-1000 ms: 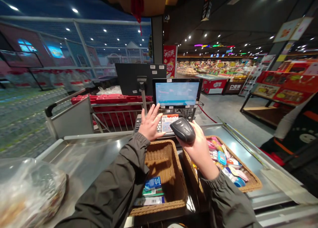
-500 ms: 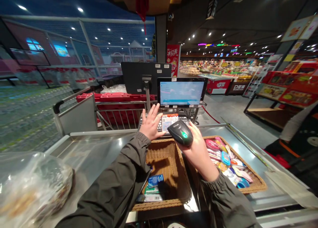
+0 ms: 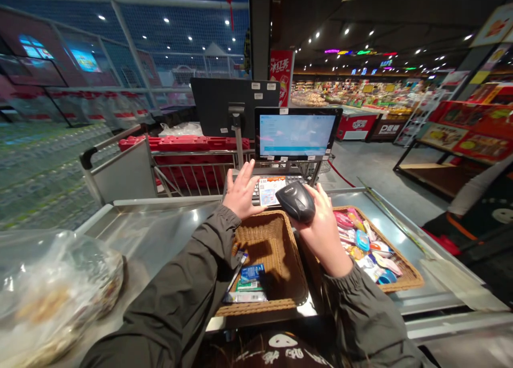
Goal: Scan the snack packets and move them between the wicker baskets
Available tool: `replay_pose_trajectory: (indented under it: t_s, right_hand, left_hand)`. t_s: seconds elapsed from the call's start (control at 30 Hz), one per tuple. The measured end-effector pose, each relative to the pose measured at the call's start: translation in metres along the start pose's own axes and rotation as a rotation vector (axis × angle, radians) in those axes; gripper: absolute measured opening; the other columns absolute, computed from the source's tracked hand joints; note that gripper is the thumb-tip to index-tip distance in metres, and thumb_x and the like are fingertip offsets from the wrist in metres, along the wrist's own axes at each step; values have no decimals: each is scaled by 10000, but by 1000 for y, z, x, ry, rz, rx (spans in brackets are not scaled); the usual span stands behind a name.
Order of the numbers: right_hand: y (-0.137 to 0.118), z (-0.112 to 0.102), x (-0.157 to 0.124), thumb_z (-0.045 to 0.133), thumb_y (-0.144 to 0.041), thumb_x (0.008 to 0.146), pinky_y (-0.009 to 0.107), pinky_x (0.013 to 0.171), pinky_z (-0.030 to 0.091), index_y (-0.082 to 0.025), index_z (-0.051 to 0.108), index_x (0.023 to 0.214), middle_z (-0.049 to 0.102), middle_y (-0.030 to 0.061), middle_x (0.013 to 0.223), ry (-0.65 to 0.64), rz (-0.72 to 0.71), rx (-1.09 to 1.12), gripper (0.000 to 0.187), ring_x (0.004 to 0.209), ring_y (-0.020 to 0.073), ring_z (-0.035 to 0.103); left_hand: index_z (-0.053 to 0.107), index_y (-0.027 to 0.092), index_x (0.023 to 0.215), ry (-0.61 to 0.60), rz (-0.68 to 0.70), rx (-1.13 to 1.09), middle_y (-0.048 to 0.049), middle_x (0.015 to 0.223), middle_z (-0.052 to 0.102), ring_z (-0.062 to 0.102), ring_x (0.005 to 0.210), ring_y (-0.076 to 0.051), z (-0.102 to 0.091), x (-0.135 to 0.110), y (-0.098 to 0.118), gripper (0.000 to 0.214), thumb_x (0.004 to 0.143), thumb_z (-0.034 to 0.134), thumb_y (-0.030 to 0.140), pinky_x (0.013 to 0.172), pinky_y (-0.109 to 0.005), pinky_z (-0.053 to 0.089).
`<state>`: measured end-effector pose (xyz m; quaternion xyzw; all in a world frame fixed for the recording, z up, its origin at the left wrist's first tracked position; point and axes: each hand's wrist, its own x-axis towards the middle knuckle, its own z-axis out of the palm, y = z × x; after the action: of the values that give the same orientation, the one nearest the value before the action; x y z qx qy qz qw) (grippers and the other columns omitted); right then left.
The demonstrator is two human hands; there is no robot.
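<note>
Right hand [image 3: 326, 226] grips black handheld barcode scanner [image 3: 295, 201] over wicker baskets, hiding its handle; left hand [image 3: 240, 193] spread flat, covering most of grey keyboard [image 3: 276, 188]; screen text unreadable.

Both sleeved arms reach forward, the left hand [image 3: 240, 196] held flat with its fingers [image 3: 249, 173] spread wide, the right hand [image 3: 323, 226] raised just beside it, curled closed in a grip.
</note>
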<state>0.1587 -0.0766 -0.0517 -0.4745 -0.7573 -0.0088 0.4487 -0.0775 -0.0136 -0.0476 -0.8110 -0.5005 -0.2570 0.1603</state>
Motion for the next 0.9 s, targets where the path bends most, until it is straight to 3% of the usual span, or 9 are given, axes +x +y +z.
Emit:
replay_pose_trajectory:
  t_s: [0.33,0.6,0.9]
  right_hand:
    - [21,-7,-19,655,-371,814,688,1115,296,-190,476,1374,511,180,1431,-11,49,-59,615,1453,415,279]
    - [38,-11,-35,672,-397,812,654,1135,313,-182,410,1441,472,168,1480,-32,112,-80,714,1473,405,246]
    - [36,-20,-43,662,-369,821,653,1155,298,-176,507,1376,467,153,1491,-61,158,-35,608,1484,395,220]
  left_hand:
    - [549,150,1236,-237,-11,-130,-209,1626,128,179,1490,-396,28,-49,6,743,628,785,507,1176,-661,18]
    - [621,155,1070,-569,29,-207,-217,1604,224,265,1460,-403,77,-110,21,652,587,773,566,1165,-676,41]
    - [652,146,1110,-902,26,-184,-265,1577,256,312,1439,-415,128,-144,42,753,554,742,645,1139,-702,61]
